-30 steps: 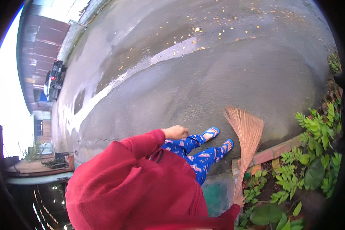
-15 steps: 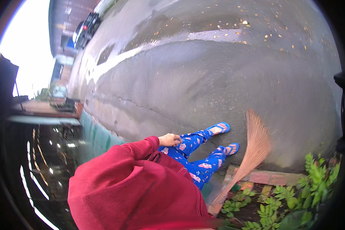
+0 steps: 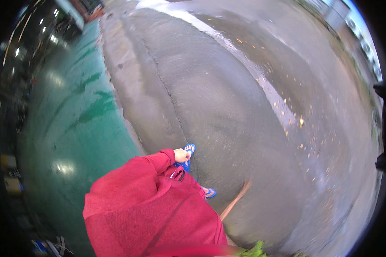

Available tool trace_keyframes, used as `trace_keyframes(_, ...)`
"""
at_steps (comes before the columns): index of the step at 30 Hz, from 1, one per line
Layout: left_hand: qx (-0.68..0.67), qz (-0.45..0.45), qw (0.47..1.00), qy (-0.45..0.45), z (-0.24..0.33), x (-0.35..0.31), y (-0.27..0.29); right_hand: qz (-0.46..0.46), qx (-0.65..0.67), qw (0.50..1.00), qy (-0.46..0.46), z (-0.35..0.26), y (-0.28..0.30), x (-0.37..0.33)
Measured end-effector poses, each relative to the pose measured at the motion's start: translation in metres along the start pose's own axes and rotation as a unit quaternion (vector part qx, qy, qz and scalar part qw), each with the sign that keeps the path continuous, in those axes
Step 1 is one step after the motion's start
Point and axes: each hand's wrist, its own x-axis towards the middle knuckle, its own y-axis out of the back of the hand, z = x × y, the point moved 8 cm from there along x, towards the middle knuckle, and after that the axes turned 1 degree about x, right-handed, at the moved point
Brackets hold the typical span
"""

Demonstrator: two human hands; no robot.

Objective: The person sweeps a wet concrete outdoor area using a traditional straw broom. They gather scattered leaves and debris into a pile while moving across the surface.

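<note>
In front of my body is my left hand (image 3: 181,155), at the end of a dark red sleeve (image 3: 156,162). Its fingers are curled in and nothing shows in them. It hangs above my foot in a blue flip-flop (image 3: 190,149); the other flip-flop (image 3: 210,192) is lower and to the right. To the right of my body the bristles of a straw broom (image 3: 236,200) slant over the wet concrete. The rest of the broom is hidden behind my red top (image 3: 158,210). My right hand is out of sight.
Grey, wet concrete (image 3: 227,128) spreads ahead and right, with a thin crack along it. Yellow leaves (image 3: 301,122) lie scattered by a shiny water strip. To the left is a smooth green floor (image 3: 85,124). Green leaves (image 3: 256,249) poke up at the lower edge.
My view has swung left, so the green floor fills more of it. The broom now shows only partly, beside my body. The brick-edged plant bed has mostly left the view.
</note>
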Motion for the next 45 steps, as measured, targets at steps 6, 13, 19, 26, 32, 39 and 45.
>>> trace_keyframes(6,0.028,0.069,0.997,0.023,-0.072,-0.022,0.090,-0.086,0.118,0.988,-0.055,-0.082,-0.083,-0.039)
trace_keyframes(13,-0.623,-0.097,0.765,-0.134,-0.008,-0.032,0.171,-0.329,0.188,0.920,-0.099,-0.232,-0.263,-0.186)
trace_keyframes(19,-0.769,-0.147,0.621,-0.027,0.027,0.029,0.207,-0.520,0.143,0.836,-0.102,-0.378,-0.441,-0.275)
trace_keyframes(26,-0.813,0.191,0.542,-0.093,-0.100,0.104,0.415,-0.579,-0.022,0.815,-0.028,-0.454,-0.653,-0.328)
trace_keyframes(32,-0.832,0.262,0.480,-0.089,-0.277,0.073,0.550,-0.651,-0.256,0.713,0.041,-0.498,-0.848,-0.402)
trace_keyframes(39,-0.858,0.330,0.369,-0.137,-0.453,0.002,0.555,-0.644,-0.508,0.438,0.368,-0.629,-1.013,-0.414)
trace_keyframes(45,-0.876,0.363,0.316,-0.012,-0.574,0.025,0.545,-0.102,-0.610,0.454,0.641,-0.818,-1.100,-0.270)
